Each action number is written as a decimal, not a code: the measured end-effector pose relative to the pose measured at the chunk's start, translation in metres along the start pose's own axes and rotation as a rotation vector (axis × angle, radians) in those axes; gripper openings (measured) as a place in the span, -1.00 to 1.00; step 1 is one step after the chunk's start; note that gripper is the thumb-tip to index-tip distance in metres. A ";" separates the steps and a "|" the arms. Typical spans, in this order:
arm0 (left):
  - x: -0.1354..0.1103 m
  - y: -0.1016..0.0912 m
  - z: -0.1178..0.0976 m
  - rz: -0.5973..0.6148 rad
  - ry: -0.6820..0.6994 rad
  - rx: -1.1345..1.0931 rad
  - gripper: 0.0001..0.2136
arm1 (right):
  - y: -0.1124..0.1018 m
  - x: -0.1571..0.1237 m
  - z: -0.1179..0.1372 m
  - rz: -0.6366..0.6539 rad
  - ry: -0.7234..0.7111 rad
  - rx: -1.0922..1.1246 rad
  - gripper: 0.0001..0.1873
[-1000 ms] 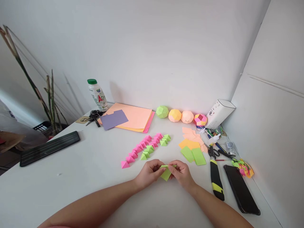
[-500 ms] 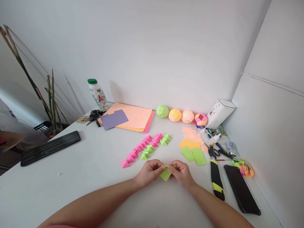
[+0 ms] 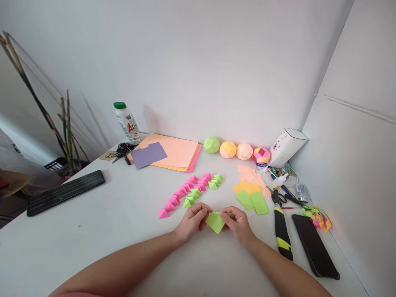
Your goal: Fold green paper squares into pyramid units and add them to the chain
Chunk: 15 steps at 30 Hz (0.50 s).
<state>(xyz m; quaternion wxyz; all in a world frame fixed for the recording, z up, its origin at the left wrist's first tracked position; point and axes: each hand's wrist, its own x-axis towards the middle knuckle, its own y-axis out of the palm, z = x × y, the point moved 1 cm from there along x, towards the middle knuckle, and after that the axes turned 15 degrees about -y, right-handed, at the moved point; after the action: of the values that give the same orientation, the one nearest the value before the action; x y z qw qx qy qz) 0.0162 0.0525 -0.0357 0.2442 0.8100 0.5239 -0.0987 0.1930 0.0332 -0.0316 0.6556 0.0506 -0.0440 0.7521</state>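
Between my hands, over the near middle of the table, is a piece of green paper (image 3: 215, 222) with a corner pointing down toward me. My left hand (image 3: 193, 220) pinches its left corner between thumb and fingers. On the other side, my right hand (image 3: 236, 225) grips the right part, thumb on top and fingers partly hidden beneath. Just beyond lie rows of folded pink paper pieces (image 3: 180, 194) and folded green paper pieces (image 3: 189, 201). Flat green slips (image 3: 259, 203) rest to the right, touching orange slips (image 3: 247, 187) and peach slips (image 3: 250, 175).
Four-colour paper balls, such as a green ball (image 3: 211, 145), line the wall. Peach sheets (image 3: 173, 150), a purple sheet (image 3: 149, 155) and a bottle (image 3: 127, 123) stand back left. At right are a cutter (image 3: 282, 233), a phone (image 3: 315, 246), scissors (image 3: 276, 198) and a white box (image 3: 287, 147).
My left fingers have shifted outward to the paper's left corner, and more of its green face shows. My right hand keeps its grip almost in place.
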 end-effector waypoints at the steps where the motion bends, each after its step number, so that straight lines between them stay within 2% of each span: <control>1: 0.000 0.000 0.000 -0.001 0.004 0.000 -0.71 | 0.000 0.000 0.000 -0.001 0.000 0.002 -0.73; 8: -0.004 0.004 -0.003 0.075 -0.007 0.150 -0.75 | 0.002 -0.002 -0.001 0.065 -0.021 -0.035 -0.76; 15: -0.004 0.007 -0.001 0.048 -0.004 0.198 -0.82 | 0.003 -0.004 -0.003 0.110 -0.046 -0.095 -0.77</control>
<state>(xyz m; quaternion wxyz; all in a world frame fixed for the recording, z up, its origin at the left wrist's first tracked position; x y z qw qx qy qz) 0.0202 0.0477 -0.0308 0.1663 0.8425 0.4913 -0.1456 0.1900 0.0295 -0.0353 0.6139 0.0344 -0.0973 0.7826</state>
